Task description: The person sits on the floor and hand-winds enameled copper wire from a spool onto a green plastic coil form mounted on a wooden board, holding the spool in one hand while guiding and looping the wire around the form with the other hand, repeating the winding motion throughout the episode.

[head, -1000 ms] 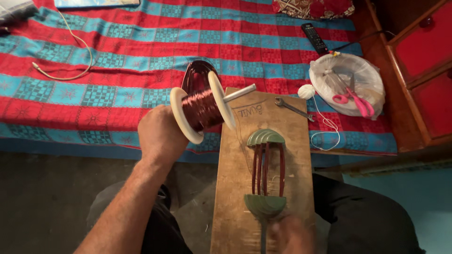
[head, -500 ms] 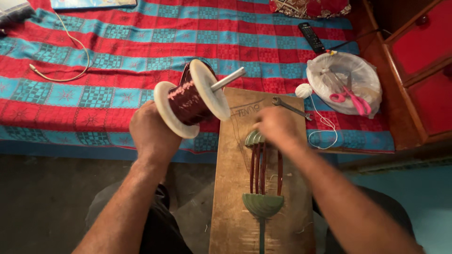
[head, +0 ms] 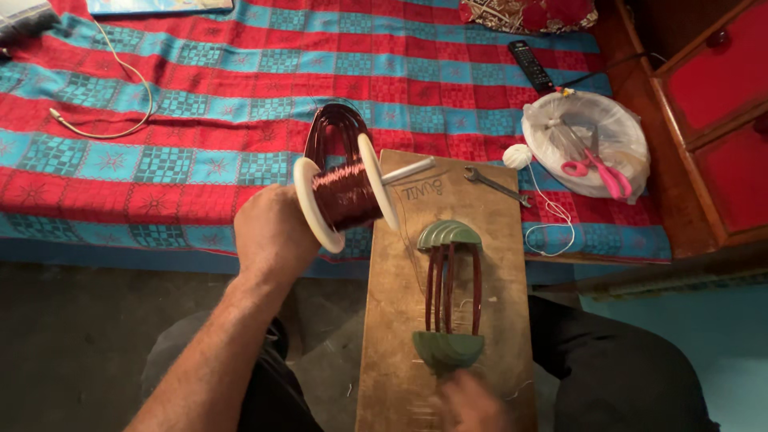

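Note:
My left hand (head: 273,234) grips a white spool of reddish copper wire (head: 346,194) by its axle and holds it up over the bed's edge. A wooden board (head: 400,304) lies across my lap. Fixed on it is a green winding former (head: 448,350) with several bands of copper wire (head: 450,280) stretched between its two stepped ends. My right hand (head: 472,400) is blurred at the board's near end, just below the former's lower piece; whether it holds wire I cannot tell. A finished copper coil (head: 332,128) lies on the bed behind the spool.
A spanner (head: 494,186) rests at the board's far right corner. On the red and teal bedspread (head: 184,104) lie a white plate with pink-handled scissors (head: 588,164), a ball of white string (head: 518,156), a remote control (head: 530,66) and a cable (head: 120,88). A red cabinet (head: 712,120) stands at right.
My right hand has swung from the former's far end back to its near end. The spool in my left hand has shifted a little and tilted.

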A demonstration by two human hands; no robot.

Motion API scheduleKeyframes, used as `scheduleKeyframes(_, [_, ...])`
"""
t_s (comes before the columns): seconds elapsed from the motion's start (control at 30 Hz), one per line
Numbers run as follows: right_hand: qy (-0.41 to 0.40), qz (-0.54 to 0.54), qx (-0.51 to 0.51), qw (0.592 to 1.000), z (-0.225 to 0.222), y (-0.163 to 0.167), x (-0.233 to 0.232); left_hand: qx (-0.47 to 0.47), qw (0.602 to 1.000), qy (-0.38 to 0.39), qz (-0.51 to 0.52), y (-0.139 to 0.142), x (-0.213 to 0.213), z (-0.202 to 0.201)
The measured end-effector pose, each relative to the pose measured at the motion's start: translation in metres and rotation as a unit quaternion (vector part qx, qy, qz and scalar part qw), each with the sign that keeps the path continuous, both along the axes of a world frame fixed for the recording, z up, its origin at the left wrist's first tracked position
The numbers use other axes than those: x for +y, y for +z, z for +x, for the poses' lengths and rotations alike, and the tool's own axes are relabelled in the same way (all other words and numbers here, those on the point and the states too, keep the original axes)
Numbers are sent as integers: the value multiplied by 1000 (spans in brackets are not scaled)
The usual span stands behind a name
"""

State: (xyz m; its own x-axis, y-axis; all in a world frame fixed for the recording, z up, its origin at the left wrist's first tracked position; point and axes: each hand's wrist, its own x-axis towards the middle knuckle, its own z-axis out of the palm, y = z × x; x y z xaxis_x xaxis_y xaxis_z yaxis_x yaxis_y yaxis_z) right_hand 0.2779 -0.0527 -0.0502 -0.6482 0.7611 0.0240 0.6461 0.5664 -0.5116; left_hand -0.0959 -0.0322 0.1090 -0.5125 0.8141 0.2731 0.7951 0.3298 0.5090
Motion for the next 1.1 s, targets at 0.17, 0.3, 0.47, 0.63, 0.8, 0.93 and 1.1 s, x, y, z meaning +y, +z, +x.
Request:
scheduleKeyframes(0.17, [-231, -81, -176, 953, 47, 6, 83, -25, 999, 45, -17, 1, 1, -3])
scheduleKeyframes(0.3, [-293, -123, -43, 947, 4, 43, 178, -35, 999, 34, 24, -1, 1, -1])
scheduleKeyframes(0.47, [-65, -41, -105, 992, -101, 94, 258, 13, 999, 23, 26, -1, 1, 0])
scheduleKeyframes(0.63, [-4, 80, -158, 984, -160, 106, 193, 32, 998, 36, 41, 1, 1, -3])
scheduleKeyframes(0.8, [141, 158, -40, 976, -132, 104, 89, 21, 999, 24, 43, 2, -1, -2])
scheduleKeyframes(0.93, [127, 108, 38, 985, -91, 61, 23, 16, 1000, 11, 5, 3, -1, 4])
scheduleKeyframes(1.1, [42, 66, 51, 996, -9, -19, -5, 13, 1000, 14, 4, 4, 0, 2])
